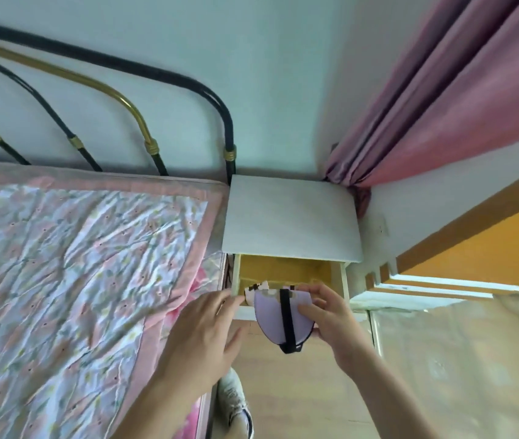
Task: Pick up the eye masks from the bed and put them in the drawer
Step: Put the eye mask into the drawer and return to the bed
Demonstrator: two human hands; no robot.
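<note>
The task looks close to its end, though not finished. Low in the middle of the frame the drawer (pixel 286 274) of a white nightstand (pixel 289 217) stands pulled open, its yellowish inside showing, and the right hand (pixel 331 315) holds a lilac eye mask (pixel 270 315) folded over, with its black strap (pixel 286 321) running down the middle, right at the drawer's front edge. The thumb and fingers of that hand pinch the mask's right side, so it hangs partly over the front rim and partly below it, not yet inside. Just left of it, at the drawer's front left corner, a second eye mask (pixel 259 289) with a white patterned face shows; it seems to sit inside the drawer or on its rim, but which cannot be told. The left hand (pixel 207 331) reaches in from the lower left with its fingers fairly straight and loosely spread, fingertips at the drawer's left front corner beside the patterned mask, gripping nothing that can be seen. The bed (pixel 77 264), filling the left of the frame with a crumpled floral quilt, shows no mask on the part in view; its lower reaches lie out of frame. By my judgement what remains is to lower the lilac mask into the drawer and let go, and perhaps to push the drawer shut.
</note>
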